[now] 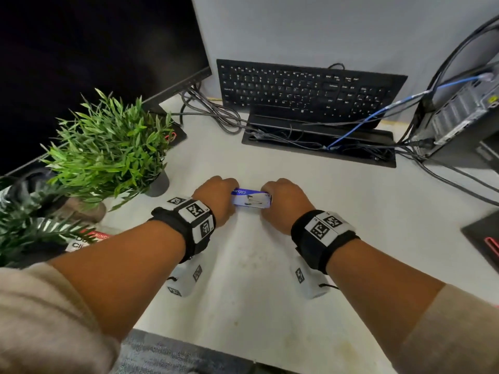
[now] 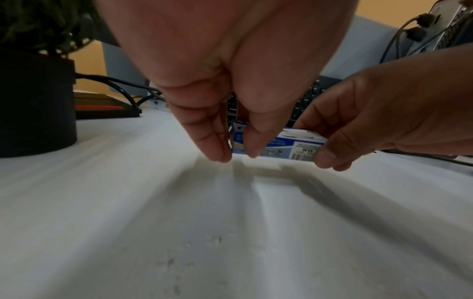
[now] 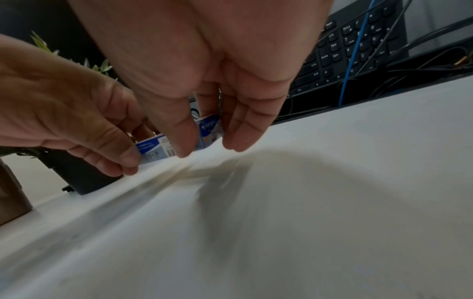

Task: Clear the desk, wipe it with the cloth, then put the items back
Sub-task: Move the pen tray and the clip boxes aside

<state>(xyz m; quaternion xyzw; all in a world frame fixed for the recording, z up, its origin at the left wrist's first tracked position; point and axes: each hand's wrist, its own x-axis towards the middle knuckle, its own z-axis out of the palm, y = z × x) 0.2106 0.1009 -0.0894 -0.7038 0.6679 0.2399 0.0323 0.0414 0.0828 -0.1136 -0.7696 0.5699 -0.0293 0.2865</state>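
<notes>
On desk (image 1: 310, 211), both hands pinch stapler box (image 1: 251, 198) ends

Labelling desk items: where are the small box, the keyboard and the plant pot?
small box (image 1: 251, 198), head view, its top face.
keyboard (image 1: 305, 90), head view, the keys.
plant pot (image 1: 159, 184), head view, its dark side.

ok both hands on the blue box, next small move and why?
Probably lower the blue box the last bit onto the desk and let go. The left hand and right hand pinch its two ends, and the left wrist view shows a shadow gap beneath it.
</notes>
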